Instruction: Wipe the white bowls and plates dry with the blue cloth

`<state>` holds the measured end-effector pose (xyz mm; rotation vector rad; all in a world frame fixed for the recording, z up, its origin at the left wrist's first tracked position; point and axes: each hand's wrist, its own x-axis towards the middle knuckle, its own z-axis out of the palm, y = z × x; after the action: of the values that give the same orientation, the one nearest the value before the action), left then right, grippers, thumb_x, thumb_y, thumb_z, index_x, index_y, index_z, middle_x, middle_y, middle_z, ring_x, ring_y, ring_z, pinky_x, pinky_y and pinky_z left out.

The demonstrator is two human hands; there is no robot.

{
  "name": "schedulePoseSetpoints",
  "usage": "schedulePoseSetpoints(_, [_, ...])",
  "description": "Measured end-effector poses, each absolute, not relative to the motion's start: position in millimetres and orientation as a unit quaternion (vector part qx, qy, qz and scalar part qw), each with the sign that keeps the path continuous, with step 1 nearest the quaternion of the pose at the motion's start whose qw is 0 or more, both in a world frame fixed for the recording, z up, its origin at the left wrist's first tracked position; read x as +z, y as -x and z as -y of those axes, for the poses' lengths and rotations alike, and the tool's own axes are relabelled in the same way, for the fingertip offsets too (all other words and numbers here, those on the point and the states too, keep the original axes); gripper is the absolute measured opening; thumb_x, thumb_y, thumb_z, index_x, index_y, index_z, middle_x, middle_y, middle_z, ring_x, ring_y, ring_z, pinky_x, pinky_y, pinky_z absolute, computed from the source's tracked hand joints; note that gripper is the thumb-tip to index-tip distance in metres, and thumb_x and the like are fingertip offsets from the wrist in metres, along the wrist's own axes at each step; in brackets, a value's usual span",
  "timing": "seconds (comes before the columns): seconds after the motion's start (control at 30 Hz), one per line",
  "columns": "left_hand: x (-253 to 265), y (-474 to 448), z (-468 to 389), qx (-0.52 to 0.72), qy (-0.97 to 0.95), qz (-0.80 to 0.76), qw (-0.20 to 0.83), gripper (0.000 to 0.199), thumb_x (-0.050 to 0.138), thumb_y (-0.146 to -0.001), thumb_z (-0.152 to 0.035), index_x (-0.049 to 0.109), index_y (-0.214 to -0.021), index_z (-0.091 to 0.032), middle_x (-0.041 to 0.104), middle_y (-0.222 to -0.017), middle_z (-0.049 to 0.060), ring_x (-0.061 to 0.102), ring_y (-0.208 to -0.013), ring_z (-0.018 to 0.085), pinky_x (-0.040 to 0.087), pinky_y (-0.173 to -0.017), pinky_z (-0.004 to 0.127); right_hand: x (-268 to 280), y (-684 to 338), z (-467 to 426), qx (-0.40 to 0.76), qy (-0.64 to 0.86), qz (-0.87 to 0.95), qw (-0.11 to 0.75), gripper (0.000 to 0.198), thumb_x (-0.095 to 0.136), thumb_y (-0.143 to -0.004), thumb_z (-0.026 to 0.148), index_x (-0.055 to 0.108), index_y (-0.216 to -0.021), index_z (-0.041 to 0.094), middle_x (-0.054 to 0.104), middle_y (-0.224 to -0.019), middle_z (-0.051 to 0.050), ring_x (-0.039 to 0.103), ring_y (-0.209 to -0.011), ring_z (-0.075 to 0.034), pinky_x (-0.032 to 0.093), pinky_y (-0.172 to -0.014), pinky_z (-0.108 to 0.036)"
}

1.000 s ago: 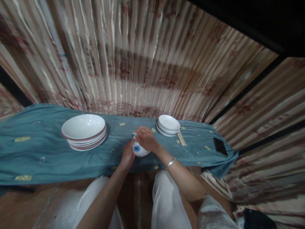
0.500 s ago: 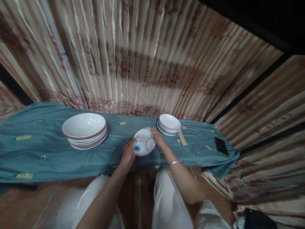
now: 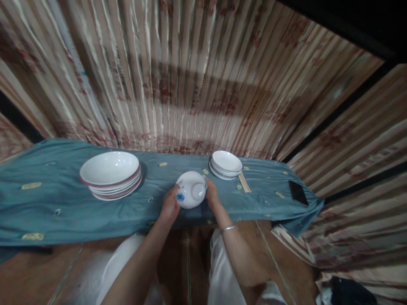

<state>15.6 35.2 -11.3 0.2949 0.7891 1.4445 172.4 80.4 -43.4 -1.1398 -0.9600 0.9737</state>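
Between my two hands is a small white bowl with blue flower marks, tipped so that its underside and foot ring face me. My left hand grips its left edge. On the opposite edge, my right hand is closed on the rim, a silver bracelet on that wrist. Some fingertips are hidden behind the bowl. To the left stands a stack of large white bowls and plates with red rims. A smaller stack of white dishes with dark rims sits just beyond my right hand.
A blue-green cloth covers the narrow table. Wooden chopsticks lie beside the small stack, and a black phone rests near the right end. Pleated patterned curtains hang close behind, with dark frame bars at the sides.
The bowl has turned a little, so its foot ring faces me more squarely. My right hand has shifted slightly down along its right edge. The stacks stay in place.
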Motion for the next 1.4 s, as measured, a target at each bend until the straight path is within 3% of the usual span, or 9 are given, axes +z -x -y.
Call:
schedulePoseSetpoints(0.13, [-13, -18, -37, 0.635, -0.129, -0.338, 0.682, 0.021, 0.073, -0.070, -0.030, 0.069, -0.083, -0.014, 0.073, -0.080, 0.004, 0.067, -0.079, 0.016, 0.050, -0.076, 0.027, -38, -175, -84, 0.475, 0.505, 0.343, 0.634, 0.040, 0.066, -0.068, 0.054, 0.069, -0.077, 0.015, 0.072, -0.074, -0.002, 0.064, -0.073, -0.018, 0.051, -0.077, -0.033])
schedulePoseSetpoints(0.27, [-15, -22, -37, 0.631, -0.146, -0.337, 0.683, 0.024, 0.073, -0.070, -0.032, 0.070, -0.087, -0.015, 0.074, -0.085, 0.005, 0.067, -0.090, 0.019, 0.050, -0.083, 0.029, -33, -179, -90, 0.500, 0.508, 0.315, 0.627, 0.039, 0.071, -0.063, 0.052, 0.068, -0.074, 0.015, 0.069, -0.066, 0.001, 0.062, -0.066, -0.016, 0.050, -0.068, -0.030])
schedulePoseSetpoints(0.53, [-12, -16, -30, 0.574, -0.194, -0.401, 0.687, 0.043, 0.078, -0.061, -0.048, 0.067, -0.086, -0.014, 0.072, -0.078, 0.005, 0.067, -0.081, 0.022, 0.051, -0.071, 0.031, -13, -195, -95, 0.574, 0.472, 0.298, 0.599, 0.040, 0.080, -0.054, 0.050, 0.067, -0.069, 0.016, 0.068, -0.060, 0.000, 0.062, -0.062, -0.018, 0.048, -0.063, -0.029])
schedulePoseSetpoints(0.73, [-2, -9, -30, 0.559, -0.231, -0.408, 0.684, 0.040, 0.075, -0.065, -0.049, 0.068, -0.083, -0.013, 0.072, -0.078, 0.008, 0.067, -0.079, 0.023, 0.050, -0.066, 0.030, 4, -204, -93, 0.593, 0.445, 0.401, 0.538, 0.037, 0.075, -0.061, 0.052, 0.066, -0.067, 0.016, 0.065, -0.059, -0.001, 0.057, -0.057, -0.016, 0.045, -0.061, -0.029])
schedulePoseSetpoints(0.9, [6, -11, -27, 0.555, -0.269, -0.388, 0.685, 0.041, 0.077, -0.063, -0.048, 0.071, -0.081, -0.011, 0.072, -0.076, 0.008, 0.067, -0.084, 0.024, 0.050, -0.073, 0.031, 5, -198, -94, 0.575, 0.452, 0.446, 0.516, 0.031, 0.075, -0.063, 0.047, 0.066, -0.063, 0.017, 0.061, -0.058, 0.001, 0.049, -0.057, -0.012, 0.038, -0.057, -0.026])
schedulePoseSetpoints(1.1, [8, -10, -24, 0.547, -0.255, -0.430, 0.671, 0.047, 0.085, -0.052, -0.045, 0.072, -0.079, -0.008, 0.071, -0.069, 0.008, 0.064, -0.068, 0.021, 0.045, -0.059, 0.027, -1, -186, -97, 0.518, 0.470, 0.548, 0.459, 0.039, 0.066, -0.071, 0.054, 0.058, -0.058, 0.018, 0.047, -0.052, 0.006, 0.039, -0.054, -0.009, 0.029, -0.053, -0.024])
schedulePoseSetpoints(1.27, [6, -6, -25, 0.556, -0.212, -0.448, 0.667, 0.041, 0.087, -0.049, -0.039, 0.072, -0.072, -0.009, 0.069, -0.063, 0.006, 0.060, -0.059, 0.017, 0.045, -0.058, 0.027, 4, -183, -96, 0.465, 0.465, 0.633, 0.409, 0.041, 0.055, -0.080, 0.056, 0.065, -0.071, 0.018, 0.056, -0.062, 0.003, 0.049, -0.060, -0.012, 0.038, -0.058, -0.025])
schedulePoseSetpoints(1.4, [2, -6, -27, 0.561, -0.193, -0.462, 0.660, 0.035, 0.086, -0.050, -0.036, 0.071, -0.067, -0.010, 0.068, -0.061, 0.005, 0.056, -0.055, 0.015, 0.043, -0.054, 0.026, 19, -180, -84, 0.422, 0.453, 0.706, 0.344, 0.042, 0.043, -0.089, 0.050, 0.071, -0.097, 0.020, 0.072, -0.096, -0.003, 0.063, -0.089, -0.019, 0.048, -0.080, -0.032])
